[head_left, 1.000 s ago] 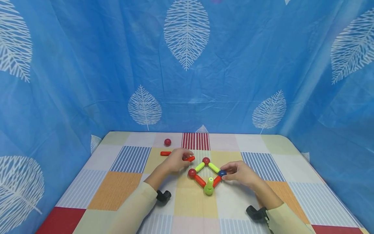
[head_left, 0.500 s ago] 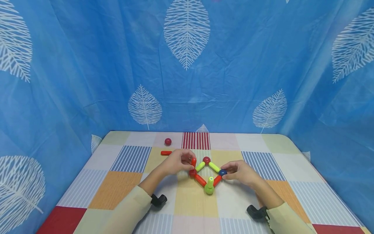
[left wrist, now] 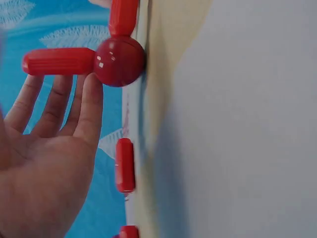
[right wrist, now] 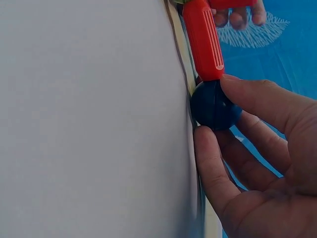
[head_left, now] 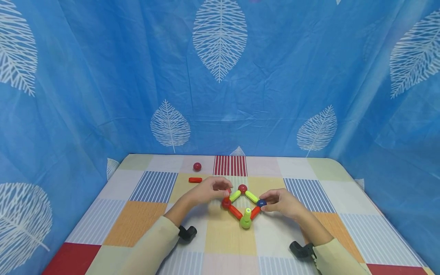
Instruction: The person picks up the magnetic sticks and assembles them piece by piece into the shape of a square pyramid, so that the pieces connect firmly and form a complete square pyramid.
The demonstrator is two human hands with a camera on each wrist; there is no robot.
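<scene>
At lower centre, the left hand (head_left: 207, 190) pinches a red rod (left wrist: 55, 61), the right hand (head_left: 284, 204) a blue ball (right wrist: 214, 110); attaching the rod seemingly demands steadiness.

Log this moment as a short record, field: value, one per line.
Left hand: holds upright red rod on left red ball
Right hand: pinches blue ball
Diamond corners: left red ball, far red ball, blue ball, green ball
Diamond sides: two yellow rods, two red rods
On green ball: upright lime rod
Loose in head view: stray red ball, stray red rod
</scene>
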